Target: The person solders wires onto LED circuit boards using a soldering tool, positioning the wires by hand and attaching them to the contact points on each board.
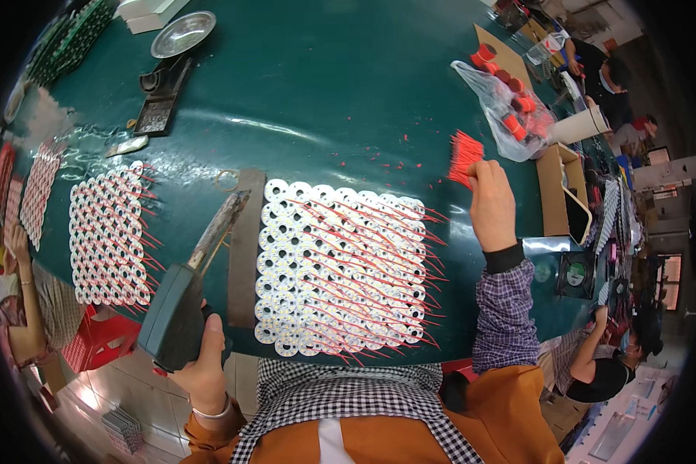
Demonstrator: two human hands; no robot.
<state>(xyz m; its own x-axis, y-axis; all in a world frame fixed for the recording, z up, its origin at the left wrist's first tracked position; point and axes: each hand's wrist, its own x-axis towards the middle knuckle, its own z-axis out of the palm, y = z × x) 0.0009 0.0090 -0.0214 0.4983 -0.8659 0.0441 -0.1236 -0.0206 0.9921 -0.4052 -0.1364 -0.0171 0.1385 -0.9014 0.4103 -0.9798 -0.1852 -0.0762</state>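
My left hand (204, 366) grips a dark green soldering gun (170, 315), whose long, worn metal tip points up and away, toward a brown strip (246, 247). Right of that strip lies a panel of round white LED boards (340, 267) in rows, with red wires trailing off to the right across most of it. On the far right side, my right hand (493, 203) has its fingers pinched at the lower end of a bundle of short red wires (465, 158). Whether a single wire is between the fingertips is too small to make out.
A second wired LED panel (110, 236) lies to the left. Farther back are a metal dish (183, 35) and a black tray (156, 112). A plastic bag (491, 100) with red spools and a cardboard box (558, 185) stand at the right. Other people sit at both sides.
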